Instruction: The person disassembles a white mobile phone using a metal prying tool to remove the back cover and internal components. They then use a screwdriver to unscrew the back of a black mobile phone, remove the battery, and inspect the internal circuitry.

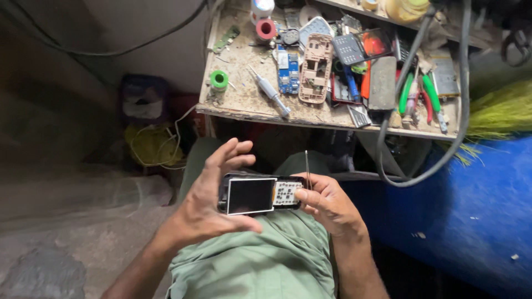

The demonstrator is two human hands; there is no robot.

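Gripping opened phone (pixel 260 194), fingers (pixel 235 158) at both ends

Bare forearms, green trousers (faded, creased)

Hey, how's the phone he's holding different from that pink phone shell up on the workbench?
The held phone is dark and gripped between the left hand and right hand over the lap; the pink shell lies loose on the workbench. The held phone has its screen and bare keypad board in place; the pink shell is an empty frame with open cutouts. Both are opened-up bar phones.
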